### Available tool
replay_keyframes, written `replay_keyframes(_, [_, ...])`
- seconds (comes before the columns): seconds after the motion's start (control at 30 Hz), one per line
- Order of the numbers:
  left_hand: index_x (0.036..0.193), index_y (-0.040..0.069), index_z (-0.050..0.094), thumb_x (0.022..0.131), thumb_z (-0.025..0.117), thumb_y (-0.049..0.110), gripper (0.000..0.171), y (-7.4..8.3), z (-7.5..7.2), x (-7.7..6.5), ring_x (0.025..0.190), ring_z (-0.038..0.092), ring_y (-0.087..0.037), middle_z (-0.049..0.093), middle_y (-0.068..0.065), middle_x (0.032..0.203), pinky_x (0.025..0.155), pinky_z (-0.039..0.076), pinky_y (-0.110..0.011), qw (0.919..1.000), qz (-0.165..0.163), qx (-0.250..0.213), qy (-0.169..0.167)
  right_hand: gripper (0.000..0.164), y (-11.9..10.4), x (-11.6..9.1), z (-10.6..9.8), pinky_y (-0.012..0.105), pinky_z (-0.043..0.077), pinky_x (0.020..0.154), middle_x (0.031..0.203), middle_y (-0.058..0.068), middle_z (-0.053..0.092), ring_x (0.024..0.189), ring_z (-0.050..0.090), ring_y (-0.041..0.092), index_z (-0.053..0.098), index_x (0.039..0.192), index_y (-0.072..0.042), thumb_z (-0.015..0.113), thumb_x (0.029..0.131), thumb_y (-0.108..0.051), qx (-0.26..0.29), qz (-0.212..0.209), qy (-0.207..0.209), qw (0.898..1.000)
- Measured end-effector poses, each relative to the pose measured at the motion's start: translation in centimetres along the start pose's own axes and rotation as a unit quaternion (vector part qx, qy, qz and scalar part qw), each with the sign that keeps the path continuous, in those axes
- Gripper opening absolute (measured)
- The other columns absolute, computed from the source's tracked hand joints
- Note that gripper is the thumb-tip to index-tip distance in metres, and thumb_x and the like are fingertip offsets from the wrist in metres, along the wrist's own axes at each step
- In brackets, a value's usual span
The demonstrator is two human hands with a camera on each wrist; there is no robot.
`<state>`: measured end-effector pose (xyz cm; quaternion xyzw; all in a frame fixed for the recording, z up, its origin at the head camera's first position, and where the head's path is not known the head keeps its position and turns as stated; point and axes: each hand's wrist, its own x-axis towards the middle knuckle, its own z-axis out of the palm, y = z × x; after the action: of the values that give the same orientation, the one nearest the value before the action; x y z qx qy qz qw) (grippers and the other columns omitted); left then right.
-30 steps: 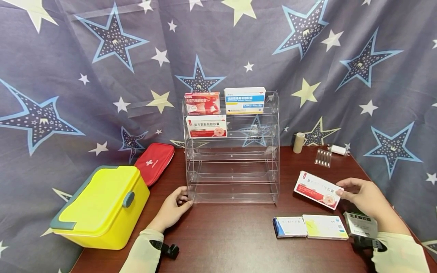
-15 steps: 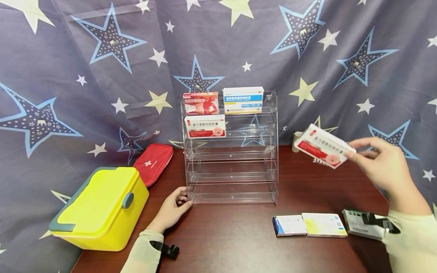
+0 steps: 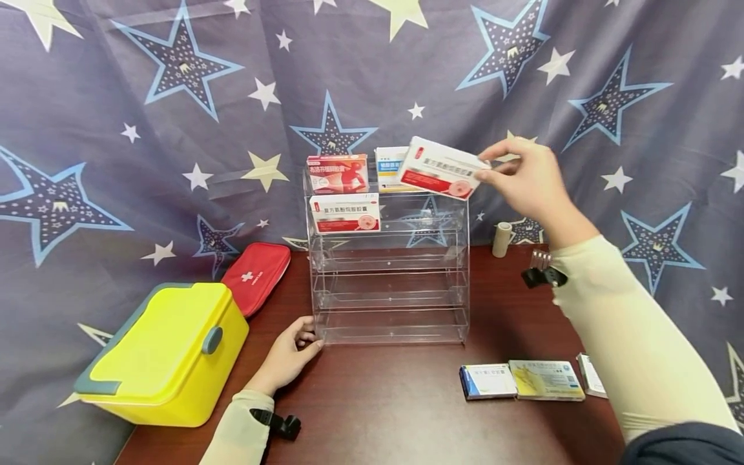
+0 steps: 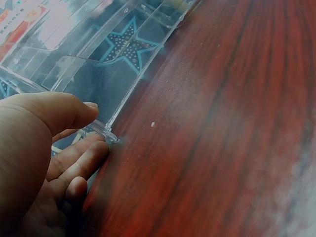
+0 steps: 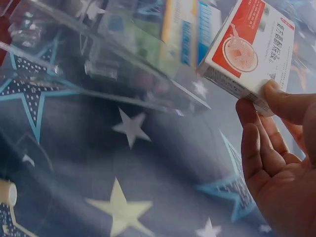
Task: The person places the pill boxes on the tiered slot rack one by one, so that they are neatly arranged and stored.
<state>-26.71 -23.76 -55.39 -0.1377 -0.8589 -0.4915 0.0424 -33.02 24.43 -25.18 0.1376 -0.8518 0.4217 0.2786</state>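
Note:
My right hand (image 3: 526, 177) pinches a white-and-red medicine box (image 3: 443, 168) by its right end, thumb in front. The box is tilted, in front of the rack's upper right, and partly covers a blue-and-white medicine box (image 3: 388, 169) on the top tier. My left hand (image 3: 289, 354) grips the lower left corner of the clear acrylic display rack (image 3: 391, 336); the left wrist view shows thumb and fingers on either side of its edge (image 4: 104, 129). A red medicine box (image 3: 337, 174) stands at top left, with a matching white-and-red box (image 3: 345, 214) one tier below.
On the table's right lie a blue-and-white box (image 3: 489, 381), a yellow-and-white box (image 3: 546, 380) and another box (image 3: 591, 376) partly behind the right sleeve. A beige roll (image 3: 502, 239) stands behind. At left are a yellow case (image 3: 168, 349) and a red first-aid pouch (image 3: 257, 278).
My right hand has lifted the white-and-red box from low over the table at the right, up and leftward to the rack's upper right. The left hand has stayed on the rack's corner.

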Motion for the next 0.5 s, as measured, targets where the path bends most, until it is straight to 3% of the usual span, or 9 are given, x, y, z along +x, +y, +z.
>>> replay_keyframes(0.03, [0.134, 0.007, 0.061, 0.092, 0.081, 0.009, 0.047, 0.0, 0.1, 0.0, 0.101, 0.068, -0.02, 0.067, -0.007, 0.112, 0.089, 0.049, -0.034, 1.0, -0.001, -0.001, -0.001, 0.025, -0.1, 0.5, 0.8, 0.014, 0.051, 0.072, 0.112, 0.011, 0.073, 0.077, 0.068, -0.007, 0.077, 0.111, -0.006, 0.086, 0.088, -0.013, -0.001, -0.006, -0.007, 1.0])
replay_keyframes(0.07, [0.134, 0.006, 0.061, 0.092, 0.081, 0.009, 0.047, 0.0, 0.1, 0.0, 0.101, 0.068, -0.02, 0.067, -0.007, 0.112, 0.089, 0.049, -0.034, 1.0, -0.002, -0.003, -0.002, 0.023, -0.1, 0.9, 1.5, 0.015, 0.051, 0.073, 0.113, 0.013, 0.073, 0.078, 0.069, -0.005, 0.078, 0.11, -0.006, 0.086, 0.089, -0.013, -0.009, -0.01, -0.013, 1.0])
replay_keyframes(0.23, [0.136, 0.005, 0.061, 0.092, 0.081, 0.009, 0.049, 0.1, 0.3, 0.0, 0.102, 0.067, -0.021, 0.068, -0.007, 0.112, 0.089, 0.049, -0.033, 1.0, -0.002, -0.007, -0.003, 0.019, 0.4, 1.6, 3.5, 0.02, 0.051, 0.073, 0.115, 0.006, 0.072, 0.086, 0.074, 0.012, 0.079, 0.109, -0.012, 0.084, 0.09, -0.013, -0.073, -0.014, -0.027, 0.997])
replay_keyframes(0.27, [0.136, 0.004, 0.06, 0.092, 0.081, 0.009, 0.049, 0.2, 0.3, 0.0, 0.102, 0.068, -0.021, 0.068, -0.007, 0.112, 0.089, 0.049, -0.033, 1.0, -0.001, -0.007, -0.003, 0.019, 0.6, 1.5, 3.8, 0.022, 0.05, 0.066, 0.116, 0.005, 0.07, 0.088, 0.074, 0.015, 0.079, 0.109, -0.012, 0.083, 0.091, -0.013, -0.085, -0.014, -0.028, 0.996])
replay_keyframes(0.3, [0.136, 0.004, 0.06, 0.092, 0.081, 0.009, 0.049, 0.2, 0.3, 0.0, 0.102, 0.068, -0.021, 0.068, -0.007, 0.112, 0.089, 0.049, -0.033, 1.0, 0.0, -0.006, -0.002, 0.019, 0.7, 1.5, 4.1, 0.024, 0.05, 0.066, 0.115, 0.004, 0.07, 0.089, 0.074, 0.017, 0.079, 0.109, -0.013, 0.083, 0.091, -0.013, -0.093, -0.015, -0.03, 0.995])
replay_keyframes(0.5, [0.135, 0.003, 0.06, 0.092, 0.081, 0.01, 0.049, 0.1, 0.1, 0.0, 0.101, 0.068, -0.021, 0.068, -0.007, 0.112, 0.089, 0.05, -0.034, 1.0, 0.006, -0.005, 0.002, 0.017, 0.7, 1.2, 5.4, 0.039, 0.052, 0.075, 0.108, 0.003, 0.069, 0.088, 0.073, 0.021, 0.079, 0.107, -0.014, 0.083, 0.091, -0.014, -0.116, -0.043, -0.048, 0.991])
